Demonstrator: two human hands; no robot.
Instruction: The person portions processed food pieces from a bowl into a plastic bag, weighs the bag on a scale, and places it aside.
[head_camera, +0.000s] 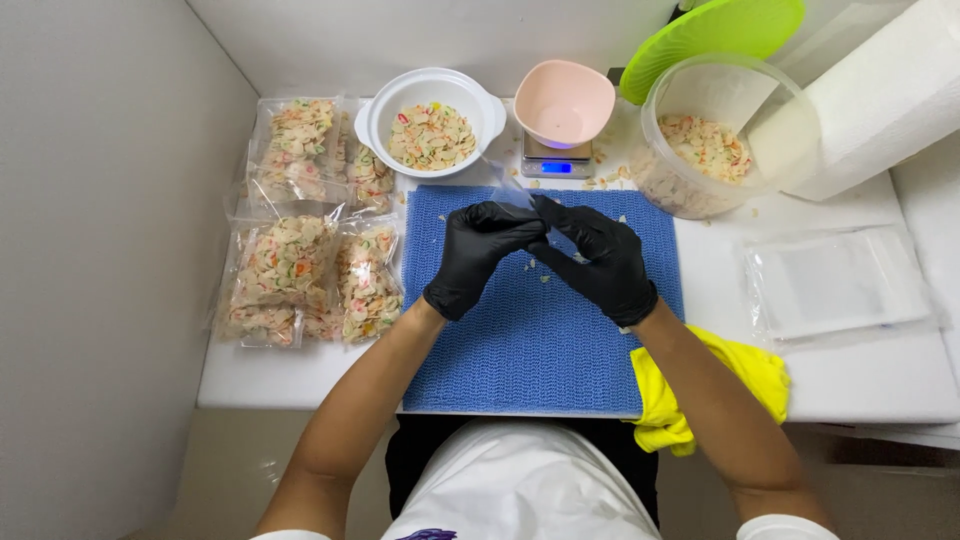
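Note:
Both my hands wear black gloves and meet over a blue mat (520, 340). My left hand (478, 255) and my right hand (600, 260) pinch the mouth of a small clear plastic bag (508, 185), which sticks up toward the back between the fingertips. The bag looks empty. Just behind it stands a white bowl (380, 115) of pale, multicoloured chips. A pink bowl (565, 100) sits on a small digital scale (555, 162) with a lit blue display.
Several filled clear bags (300, 270) of chips lie at the left. A large clear tub (715, 135) of chips stands back right with a green lid (715, 35) behind it. A paper towel roll (880, 95), a stack of empty bags (835, 285) and a yellow cloth (745, 375) lie right.

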